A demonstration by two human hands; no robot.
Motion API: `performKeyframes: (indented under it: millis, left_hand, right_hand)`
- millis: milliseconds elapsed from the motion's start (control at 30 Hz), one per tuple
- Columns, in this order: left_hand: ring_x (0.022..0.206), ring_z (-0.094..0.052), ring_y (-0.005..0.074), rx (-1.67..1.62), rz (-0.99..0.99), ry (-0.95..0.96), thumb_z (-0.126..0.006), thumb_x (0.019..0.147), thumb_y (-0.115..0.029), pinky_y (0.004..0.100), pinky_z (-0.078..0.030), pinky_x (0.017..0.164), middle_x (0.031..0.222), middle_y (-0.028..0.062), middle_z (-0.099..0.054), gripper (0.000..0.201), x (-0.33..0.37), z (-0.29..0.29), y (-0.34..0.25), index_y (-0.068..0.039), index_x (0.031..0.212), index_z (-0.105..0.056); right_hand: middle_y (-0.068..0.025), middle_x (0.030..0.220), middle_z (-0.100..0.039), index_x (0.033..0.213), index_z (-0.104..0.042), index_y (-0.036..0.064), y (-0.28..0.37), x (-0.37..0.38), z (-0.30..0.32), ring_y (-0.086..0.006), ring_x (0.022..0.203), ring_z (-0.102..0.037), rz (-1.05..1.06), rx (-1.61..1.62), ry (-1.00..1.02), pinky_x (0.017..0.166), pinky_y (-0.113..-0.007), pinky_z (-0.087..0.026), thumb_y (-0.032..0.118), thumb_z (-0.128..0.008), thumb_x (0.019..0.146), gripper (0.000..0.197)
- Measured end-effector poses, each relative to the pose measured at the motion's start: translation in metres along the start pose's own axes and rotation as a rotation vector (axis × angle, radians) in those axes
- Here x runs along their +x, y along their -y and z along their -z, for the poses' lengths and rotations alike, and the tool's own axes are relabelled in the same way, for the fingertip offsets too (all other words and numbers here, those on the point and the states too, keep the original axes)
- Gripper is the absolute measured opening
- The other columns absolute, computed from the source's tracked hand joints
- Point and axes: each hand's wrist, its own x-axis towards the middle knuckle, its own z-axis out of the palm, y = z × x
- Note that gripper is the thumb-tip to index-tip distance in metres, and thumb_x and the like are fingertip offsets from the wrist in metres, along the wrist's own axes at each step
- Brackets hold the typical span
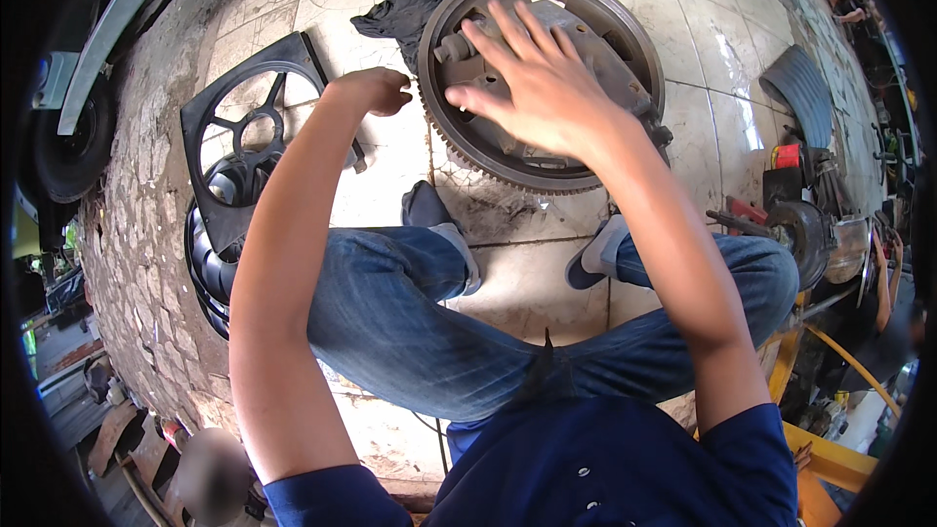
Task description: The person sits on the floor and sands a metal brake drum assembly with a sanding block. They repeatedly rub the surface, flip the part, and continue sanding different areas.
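Observation:
A large round flywheel with gear teeth round its rim [644, 49] lies flat on the tiled floor in front of me. A grey metal clutch cover [571, 24] sits inside its ring. Above this cover my right hand [537, 83] is spread, palm down, and hides part of it; whether it touches the metal I cannot tell. My left hand [376, 91] is curled just left of the toothed rim, apart from it. Its fingertips are turned away, so anything in them is hidden. Behind the left hand a crumpled black cloth [398, 15] lies against the flywheel.
To my left stand a black fan shroud [220, 122] and a black round fan part [213, 268]. At right are a curved grey panel [800, 88], a dark wheel [802, 234] and a yellow metal frame [830, 459]. Other people are at the far right.

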Motion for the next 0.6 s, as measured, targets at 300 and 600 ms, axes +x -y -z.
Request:
performKeyframes:
  millis: [300, 600]
  left_hand:
    - [0.131, -0.054, 0.0300, 0.067, -0.022, 0.028, -0.048, 0.103, -0.036, 0.0410, -0.045, 0.108, 0.144, 0.0091, -0.056, 0.048, 0.011, -0.006, 0.002, -0.021, 0.148, -0.048]
    - [0.129, -0.055, 0.0295, 0.030, -0.026, 0.026, -0.048, 0.103, -0.036, 0.0401, -0.047, 0.106, 0.143, 0.0088, -0.057, 0.047, 0.004, -0.001, -0.001, -0.017, 0.146, -0.050]
  right_hand:
    - [-0.0161, 0.166, -0.015, 0.158, -0.029, 0.0158, -0.007, 0.015, 0.001, -0.0352, 0.154, -0.009, -0.014, 0.035, -0.013, 0.124, -0.055, -0.012, 0.079, -0.035, 0.091, 0.092]
    - [-0.0156, 0.167, -0.013, 0.158, -0.029, 0.0157, -0.009, 0.004, 0.003, -0.0351, 0.154, -0.006, 0.056, -0.008, -0.017, 0.125, -0.053, -0.011, 0.082, -0.033, 0.089, 0.096]
